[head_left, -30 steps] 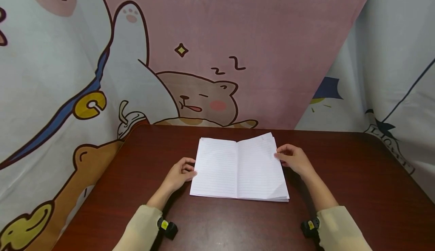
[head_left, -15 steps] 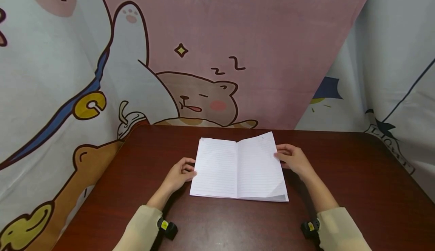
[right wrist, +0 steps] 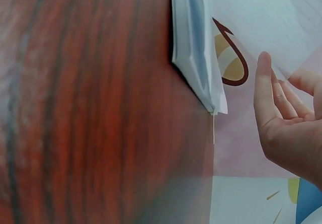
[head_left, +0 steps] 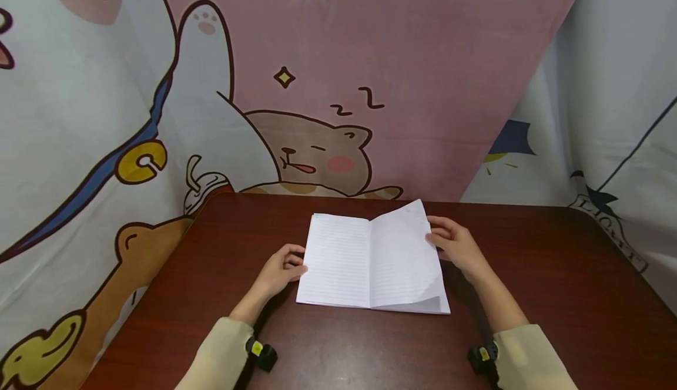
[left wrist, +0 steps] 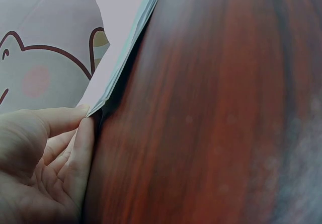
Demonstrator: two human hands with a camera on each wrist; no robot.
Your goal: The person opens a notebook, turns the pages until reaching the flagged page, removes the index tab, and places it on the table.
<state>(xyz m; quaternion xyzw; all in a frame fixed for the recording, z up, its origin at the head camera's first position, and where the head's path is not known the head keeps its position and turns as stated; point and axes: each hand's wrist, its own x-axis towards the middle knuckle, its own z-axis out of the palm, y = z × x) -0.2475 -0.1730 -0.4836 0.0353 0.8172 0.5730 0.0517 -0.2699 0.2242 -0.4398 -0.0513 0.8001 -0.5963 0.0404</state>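
Observation:
An open notebook (head_left: 335,261) with lined white pages lies on the dark wood table. At its left edge, my left hand (head_left: 276,271) pinches the pages between thumb and fingers; the left wrist view has the thumb (left wrist: 68,119) on top and fingers beneath. My right hand (head_left: 459,248) holds the outer edge of a right-hand page (head_left: 404,249), thumb on the near face and fingers behind. That page is raised, its far corner standing up and its near corner curling over the sheets below. In the right wrist view the lifted page (right wrist: 266,27) is apart from the stacked sheets (right wrist: 188,38).
The brown table (head_left: 338,349) extends around the notebook on every side. Behind it hangs a pink and white cloth (head_left: 423,84) with cartoon animals. A black wrist camera (head_left: 263,356) is on the left sleeve, another camera (head_left: 481,356) on the right.
My right hand has shifted slightly up and the right page has risen, its far corner higher and a wider gap at its near corner. The left hand has stayed in place.

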